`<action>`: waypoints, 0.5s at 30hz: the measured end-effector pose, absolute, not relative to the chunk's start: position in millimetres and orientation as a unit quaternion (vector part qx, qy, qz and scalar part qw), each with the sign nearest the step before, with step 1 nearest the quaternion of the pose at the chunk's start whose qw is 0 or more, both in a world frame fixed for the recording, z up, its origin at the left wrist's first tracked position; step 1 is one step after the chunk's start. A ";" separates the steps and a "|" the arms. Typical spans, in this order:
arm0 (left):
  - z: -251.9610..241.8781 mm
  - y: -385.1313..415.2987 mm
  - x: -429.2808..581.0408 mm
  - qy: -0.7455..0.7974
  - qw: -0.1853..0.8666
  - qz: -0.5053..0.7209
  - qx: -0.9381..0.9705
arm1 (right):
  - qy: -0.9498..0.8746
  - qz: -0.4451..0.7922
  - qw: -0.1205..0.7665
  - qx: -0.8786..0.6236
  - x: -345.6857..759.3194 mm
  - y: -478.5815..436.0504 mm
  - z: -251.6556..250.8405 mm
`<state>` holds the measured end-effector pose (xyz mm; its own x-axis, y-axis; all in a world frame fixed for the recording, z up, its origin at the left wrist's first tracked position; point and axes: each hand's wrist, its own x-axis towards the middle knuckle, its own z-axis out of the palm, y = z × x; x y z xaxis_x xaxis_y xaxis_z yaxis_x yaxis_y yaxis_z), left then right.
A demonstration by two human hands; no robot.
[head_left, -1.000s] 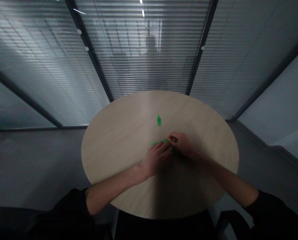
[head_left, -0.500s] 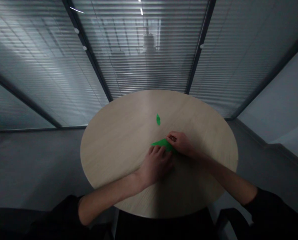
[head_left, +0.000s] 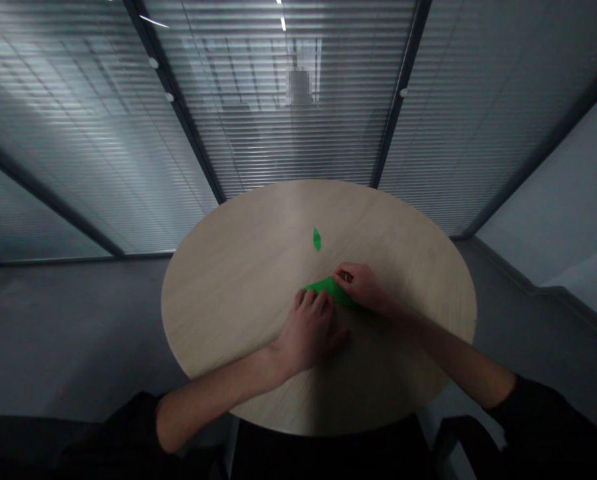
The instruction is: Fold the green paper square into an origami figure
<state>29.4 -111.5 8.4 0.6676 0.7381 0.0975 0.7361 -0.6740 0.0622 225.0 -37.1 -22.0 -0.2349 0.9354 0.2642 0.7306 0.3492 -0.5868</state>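
Note:
A flat, pointed piece of green paper [head_left: 334, 289] lies on the round wooden table [head_left: 228, 280] between my hands. My right hand [head_left: 362, 287] pinches its upper right edge, thumb and fingers together. My left hand [head_left: 311, 327] rests at the paper's lower left edge, fingertips laid on it and thumb held apart toward the right. The fingers of both hands cover part of the sheet, so its full outline is hidden. Farther back lies a small green leaf-shaped piece [head_left: 317, 239], which neither hand touches.
Glass partitions with blinds [head_left: 298, 147] stand just behind the table. A pale wall [head_left: 558, 207] is on the right, and grey floor [head_left: 103, 333] shows around the table. Dark chair parts [head_left: 461, 430] are near the front edge.
My left thumb has moved off the paper toward me, and its fingers have shifted slightly left, uncovering more of the sheet's lower edge. My right hand keeps its pinch in place.

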 end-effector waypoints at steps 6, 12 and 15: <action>15.9 -117.3 30.7 0.406 0.010 0.041 0.913 | -0.763 0.170 0.298 -0.547 224.1 -37.2 -21.0; 15.8 -124.2 30.9 0.396 0.016 0.054 0.917 | -0.760 0.176 0.299 -0.549 223.6 -37.5 -20.4; 13.3 -124.1 30.0 0.397 0.020 0.064 0.915 | -0.759 0.176 0.298 -0.551 223.3 -36.9 -19.9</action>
